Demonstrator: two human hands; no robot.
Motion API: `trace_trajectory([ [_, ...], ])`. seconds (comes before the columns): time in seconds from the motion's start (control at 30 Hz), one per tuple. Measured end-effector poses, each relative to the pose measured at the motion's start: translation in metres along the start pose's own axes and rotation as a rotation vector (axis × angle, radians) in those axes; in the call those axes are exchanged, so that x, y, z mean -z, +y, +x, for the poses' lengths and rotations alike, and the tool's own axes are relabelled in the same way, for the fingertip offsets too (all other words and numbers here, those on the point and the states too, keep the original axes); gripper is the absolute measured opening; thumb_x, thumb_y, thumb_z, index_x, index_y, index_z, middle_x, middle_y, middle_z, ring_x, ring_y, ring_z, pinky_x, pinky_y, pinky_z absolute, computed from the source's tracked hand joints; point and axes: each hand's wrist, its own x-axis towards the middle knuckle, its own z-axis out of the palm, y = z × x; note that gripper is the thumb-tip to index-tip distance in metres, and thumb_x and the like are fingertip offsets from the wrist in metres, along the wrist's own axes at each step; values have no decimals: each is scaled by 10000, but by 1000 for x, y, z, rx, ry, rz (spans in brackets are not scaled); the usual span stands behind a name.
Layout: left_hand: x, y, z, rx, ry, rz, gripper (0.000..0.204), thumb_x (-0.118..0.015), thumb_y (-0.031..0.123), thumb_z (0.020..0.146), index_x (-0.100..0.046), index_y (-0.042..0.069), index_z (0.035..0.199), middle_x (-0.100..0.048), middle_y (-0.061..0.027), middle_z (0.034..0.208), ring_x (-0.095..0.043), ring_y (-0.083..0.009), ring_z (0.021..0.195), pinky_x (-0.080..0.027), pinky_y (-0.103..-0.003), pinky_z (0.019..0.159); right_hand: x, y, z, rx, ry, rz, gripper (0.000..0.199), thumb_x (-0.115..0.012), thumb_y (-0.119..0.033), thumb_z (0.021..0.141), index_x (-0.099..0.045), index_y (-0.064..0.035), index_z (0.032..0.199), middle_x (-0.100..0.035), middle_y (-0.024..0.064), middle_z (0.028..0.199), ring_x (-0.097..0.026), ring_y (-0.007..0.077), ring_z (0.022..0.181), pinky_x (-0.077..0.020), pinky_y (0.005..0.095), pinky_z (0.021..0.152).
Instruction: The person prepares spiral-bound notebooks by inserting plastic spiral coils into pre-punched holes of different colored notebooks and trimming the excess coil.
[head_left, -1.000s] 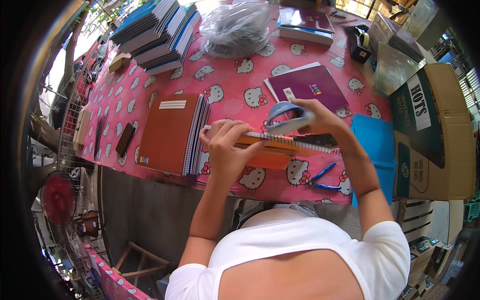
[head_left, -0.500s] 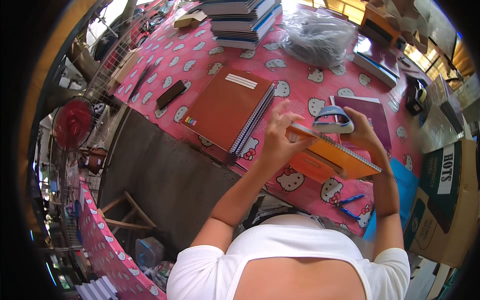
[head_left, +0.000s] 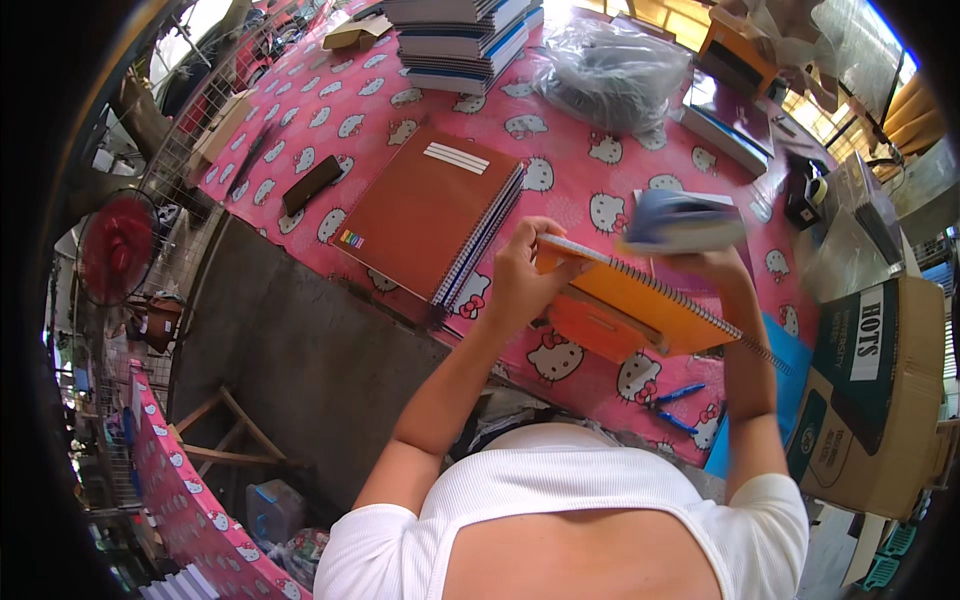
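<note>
My left hand (head_left: 528,275) is closed on the far-left corner of a yellow-orange spiral notebook (head_left: 672,312), holding it tilted above the table with its wire coil upward. In my right hand (head_left: 725,268) is a blue-and-white, iron-shaped tool with a loop handle (head_left: 685,222), blurred by motion just above the coil. The right-hand fingers are partly hidden behind it. Beneath the notebook lies an orange flat piece (head_left: 592,325). Behind my right hand, a purple cover (head_left: 668,272) is partly hidden. Left of my hands, brown spiral notebooks (head_left: 425,215) lie stacked.
Blue-handled pliers (head_left: 680,408) and a blue cover (head_left: 765,400) lie by the near edge. A cardboard box (head_left: 870,390) stands at right. Farther back are a tall book stack (head_left: 460,50), a plastic-wrapped bundle (head_left: 612,80) and a dark phone (head_left: 312,185).
The tool in my right hand has gone from sharp to blurred and shifted slightly along the coil. My left fingers have folded down onto the notebook's corner. The whole view has shifted a little.
</note>
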Motion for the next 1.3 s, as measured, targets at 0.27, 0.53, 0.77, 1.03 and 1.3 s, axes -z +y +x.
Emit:
trace_trajectory([
  [0.27,4,-3,-5,27,-19,51,394,-789,124,740,-492,52,987,-584,-39,832,-576,-96,739,-477,-254,673,-13,-13,13,-154,3,342,549,-734,38,593,-575,-27,1115,-632,21,958,-568,86,864,-489,276,757],
  [0.53,12,-5,0,152,52,-371,423,-720,-52,756,-538,2,1134,-603,-76,996,-592,-127,934,-513,-269,835,-21,-11,32,-121,52,289,613,-748,4,571,-554,-20,1152,-635,41,1001,-585,123,915,-477,290,818],
  [0.77,18,-6,-1,121,25,-368,336,-661,-69,805,-656,48,1120,-627,-60,1080,-598,-116,969,-514,-247,844,-21,-19,28,-173,81,121,488,-712,-72,621,-574,-74,1089,-651,160,981,-636,293,920,-506,370,779],
  [1.03,12,-3,24,131,-87,-467,191,-726,-7,771,-645,8,944,-659,-90,956,-616,-126,857,-513,-246,755,22,100,-201,-1073,736,-769,555,-769,-145,670,-532,-62,1165,-582,177,1152,-575,343,1060,-470,433,880],
  [1.3,35,188,-6,-874,120,259,167,-669,40,806,-569,-17,928,-631,-181,901,-635,-249,797,-548,-355,708,-56,15,-236,-452,441,-514,662,-763,-259,698,-480,-55,1261,-446,182,1334,-420,374,1234,-347,457,1020],
])
